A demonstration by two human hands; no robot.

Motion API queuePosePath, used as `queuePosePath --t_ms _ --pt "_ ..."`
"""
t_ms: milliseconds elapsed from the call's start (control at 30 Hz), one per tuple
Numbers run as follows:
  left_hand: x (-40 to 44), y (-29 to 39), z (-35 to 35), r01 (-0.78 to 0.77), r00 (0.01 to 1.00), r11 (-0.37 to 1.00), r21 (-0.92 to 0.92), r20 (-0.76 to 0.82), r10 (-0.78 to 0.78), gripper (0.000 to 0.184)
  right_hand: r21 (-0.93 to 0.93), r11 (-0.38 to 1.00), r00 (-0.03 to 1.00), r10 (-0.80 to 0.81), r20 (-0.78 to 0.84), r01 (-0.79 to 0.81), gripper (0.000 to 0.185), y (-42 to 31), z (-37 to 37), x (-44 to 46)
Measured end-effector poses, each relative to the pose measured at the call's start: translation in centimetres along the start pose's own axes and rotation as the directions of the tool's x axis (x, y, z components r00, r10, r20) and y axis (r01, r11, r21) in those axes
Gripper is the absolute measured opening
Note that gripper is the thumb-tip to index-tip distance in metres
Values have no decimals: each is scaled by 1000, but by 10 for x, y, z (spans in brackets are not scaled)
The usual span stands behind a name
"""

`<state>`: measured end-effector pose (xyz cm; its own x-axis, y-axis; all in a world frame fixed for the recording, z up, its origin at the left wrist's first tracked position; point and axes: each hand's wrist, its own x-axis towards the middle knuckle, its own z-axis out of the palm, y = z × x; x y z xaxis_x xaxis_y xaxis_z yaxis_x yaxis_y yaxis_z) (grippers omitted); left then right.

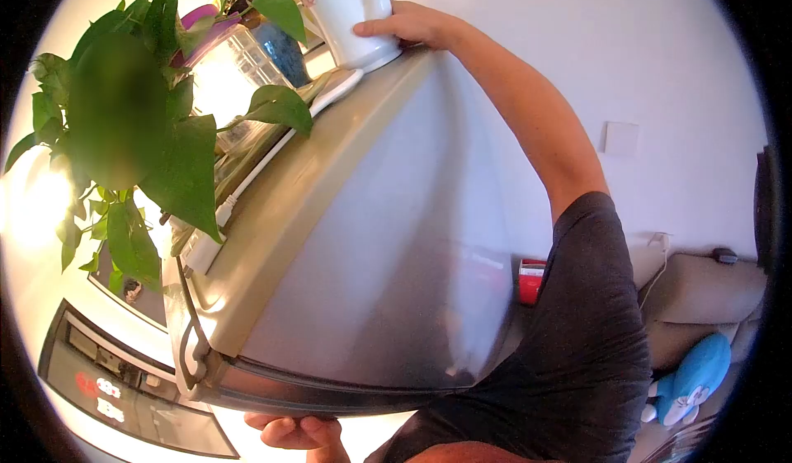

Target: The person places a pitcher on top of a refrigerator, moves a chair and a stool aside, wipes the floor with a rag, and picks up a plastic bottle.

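On top of a refrigerator [330, 240], near the wall, stands a white ceramic jug [342, 25] with a floral pattern; the frame's upper edge cuts it off. My right hand [412, 25] grips the jug's side, thumb across its front, other fingers partly hidden behind it. My left hand [289, 432] is low in the view, fingers curled, just by the edge of the refrigerator door [330, 389]. What those fingers hold, if anything, is hidden.
A leafy potted plant [186, 166] hangs over the refrigerator's side. Near it are a clear plastic container [239, 59], a blue vase [282, 53] and a white power strip [202, 244]. Behind my arm, a blue plush toy [693, 376] lies on a sofa [709, 290].
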<state>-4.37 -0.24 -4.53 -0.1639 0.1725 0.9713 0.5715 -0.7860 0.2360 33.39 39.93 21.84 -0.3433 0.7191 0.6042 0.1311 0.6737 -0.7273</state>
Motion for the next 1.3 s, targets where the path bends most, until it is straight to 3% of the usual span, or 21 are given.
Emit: queuePosePath --t_ms 100,300,400,500,567,767,1100,1200,1300 --pt "-2 2 1 61 998 997 50 -33 -60 17 11 999 997 46 -59 -45 80 -6 4 -5" --pt "8 -1 7 -42 998 984 174 -29 48 16 -16 993 990 115 -78 -116 84 -5 3 -2" --pt "17 8 21 35 993 994 108 -115 -22 14 -33 994 988 102 -119 -106 80 5 2 6" --pt "27 6 25 -40 993 999 -17 -112 38 12 -49 994 988 94 -122 -100 80 -2 4 0" --pt "29 -1 16 -224 975 969 104 33 222 26 -23 1000 992 -6 -123 3 79 -6 6 -4" --pt "34 -6 26 -276 961 961 -1 -35 276 27 -114 987 973 84 -215 -110 83 -6 2 -6" --pt "32 2 23 -202 979 979 27 5 202 22 -148 986 969 42 -245 -80 79 -6 5 -10" --pt "27 -4 22 -190 982 982 9 -20 190 21 -181 982 966 4 -259 -53 77 -9 7 -12" --pt "18 -17 16 -220 965 975 15 -144 220 11 -191 980 967 4 -255 -55 77 -4 5 -7"
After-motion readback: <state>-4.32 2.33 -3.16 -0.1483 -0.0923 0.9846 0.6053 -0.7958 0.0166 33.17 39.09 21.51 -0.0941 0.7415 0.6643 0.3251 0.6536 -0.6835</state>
